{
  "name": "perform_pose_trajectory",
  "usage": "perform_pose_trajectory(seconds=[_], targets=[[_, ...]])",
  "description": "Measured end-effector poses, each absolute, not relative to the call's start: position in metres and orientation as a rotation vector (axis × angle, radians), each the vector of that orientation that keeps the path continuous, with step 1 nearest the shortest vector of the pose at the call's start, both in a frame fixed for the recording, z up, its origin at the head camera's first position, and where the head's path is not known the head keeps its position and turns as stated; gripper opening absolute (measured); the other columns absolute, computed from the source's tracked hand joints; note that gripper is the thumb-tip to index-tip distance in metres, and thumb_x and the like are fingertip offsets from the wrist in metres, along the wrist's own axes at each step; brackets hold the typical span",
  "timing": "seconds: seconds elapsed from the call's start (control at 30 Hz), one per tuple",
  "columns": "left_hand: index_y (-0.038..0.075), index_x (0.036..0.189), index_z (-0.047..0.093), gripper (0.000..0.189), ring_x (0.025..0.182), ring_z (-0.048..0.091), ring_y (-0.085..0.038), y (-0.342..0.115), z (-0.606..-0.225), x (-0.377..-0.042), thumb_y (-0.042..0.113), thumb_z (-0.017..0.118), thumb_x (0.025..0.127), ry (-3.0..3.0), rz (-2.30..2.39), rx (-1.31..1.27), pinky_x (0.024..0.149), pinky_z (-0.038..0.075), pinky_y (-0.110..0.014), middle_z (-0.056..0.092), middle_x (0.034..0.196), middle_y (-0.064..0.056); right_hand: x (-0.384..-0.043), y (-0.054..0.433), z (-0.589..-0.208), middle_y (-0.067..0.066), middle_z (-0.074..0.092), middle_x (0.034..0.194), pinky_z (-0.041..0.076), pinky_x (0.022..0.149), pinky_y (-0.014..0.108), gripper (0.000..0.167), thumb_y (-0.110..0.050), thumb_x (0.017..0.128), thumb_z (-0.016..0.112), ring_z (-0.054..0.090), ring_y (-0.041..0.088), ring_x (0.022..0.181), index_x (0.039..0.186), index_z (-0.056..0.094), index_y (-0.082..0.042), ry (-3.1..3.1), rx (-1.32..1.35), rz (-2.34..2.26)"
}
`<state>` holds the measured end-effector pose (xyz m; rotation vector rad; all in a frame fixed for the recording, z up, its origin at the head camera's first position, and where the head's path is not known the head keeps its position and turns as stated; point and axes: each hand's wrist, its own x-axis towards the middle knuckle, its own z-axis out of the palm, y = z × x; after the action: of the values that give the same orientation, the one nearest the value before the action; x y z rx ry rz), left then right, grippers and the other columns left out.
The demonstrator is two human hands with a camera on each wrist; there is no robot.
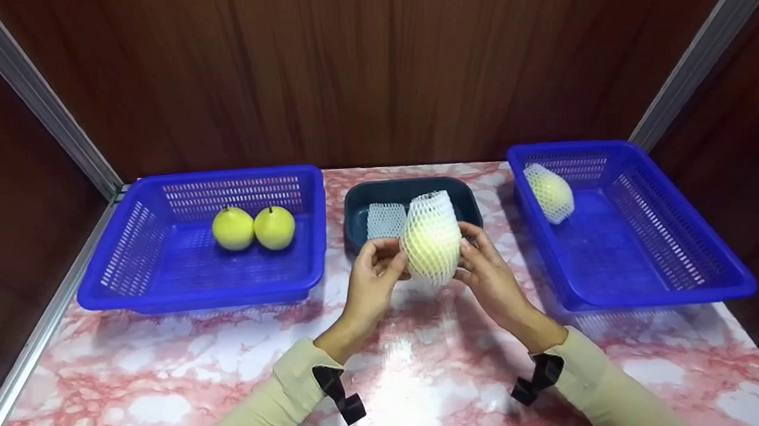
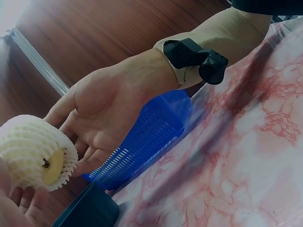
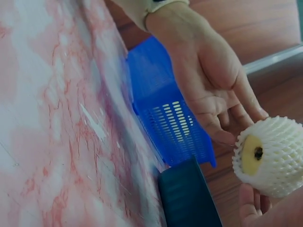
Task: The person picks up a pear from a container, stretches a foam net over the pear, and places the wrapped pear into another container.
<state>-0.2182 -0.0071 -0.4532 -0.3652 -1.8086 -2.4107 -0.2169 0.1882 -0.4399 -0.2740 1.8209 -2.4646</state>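
A yellow pear in a white foam net sleeve is held up between both hands, over the front of a dark green tub. My left hand grips its left side, thumb in front. From the right, my right hand holds it with thumb and fingers. The wrist views show the bottom of the netted pear through the net's open end, with a dark spot on it. Inside the tub lies an empty foam net.
At left stands a blue basket with two bare yellow pears. Another blue basket at right holds one netted pear. Wood-grain panels wall in the back and sides of the red-and-white marbled table.
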Motion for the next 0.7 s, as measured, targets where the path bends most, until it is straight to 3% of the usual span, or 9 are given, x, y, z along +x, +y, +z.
perform_pose_trajectory(seconds=[0.13,0.33,0.6,0.7], targets=[[-0.012,0.129,0.047,0.039,0.095,0.062,-0.017,-0.0078,-0.4517,-0.2187,0.001,0.066,0.097,-1.820,-2.427,-0.383,0.078,0.058,-0.031,0.059,0.115,-0.018,-0.2145,0.1874,-0.4400,0.003,0.060,0.112,0.051,0.087,0.029,0.021,-0.017,0.109,0.044,0.063,0.015,0.101,0.129,0.042,-0.015,1.748,-0.342,-2.496],[-0.012,0.140,0.043,0.056,0.107,0.062,-0.021,-0.0082,-0.4514,-0.2166,0.013,0.070,0.097,-1.918,-2.485,-0.463,0.084,0.058,-0.036,0.057,0.131,-0.026,-0.2121,0.1845,-0.4436,0.007,0.056,0.125,0.050,0.093,0.029,0.047,-0.015,0.102,0.059,0.060,0.016,0.110,0.141,0.035,-0.004,1.772,-0.383,-2.446],[-0.012,0.134,0.047,0.035,0.096,0.064,-0.016,-0.0078,-0.4510,-0.2169,0.006,0.055,0.105,-1.904,-2.471,-0.460,0.084,0.059,-0.043,0.059,0.123,-0.021,-0.2181,0.1851,-0.4413,0.008,0.060,0.125,0.051,0.088,0.029,0.048,-0.004,0.100,0.050,0.060,0.016,0.105,0.146,0.043,0.006,1.905,-0.263,-2.415],[-0.010,0.132,0.047,0.034,0.096,0.063,-0.016,-0.0081,-0.4511,-0.2174,0.004,0.057,0.103,-1.921,-2.438,-0.436,0.084,0.058,-0.045,0.058,0.122,-0.020,-0.2179,0.1848,-0.4403,0.008,0.058,0.126,0.052,0.088,0.029,0.050,-0.004,0.100,0.048,0.061,0.016,0.105,0.148,0.039,0.006,1.895,-0.261,-2.417]])
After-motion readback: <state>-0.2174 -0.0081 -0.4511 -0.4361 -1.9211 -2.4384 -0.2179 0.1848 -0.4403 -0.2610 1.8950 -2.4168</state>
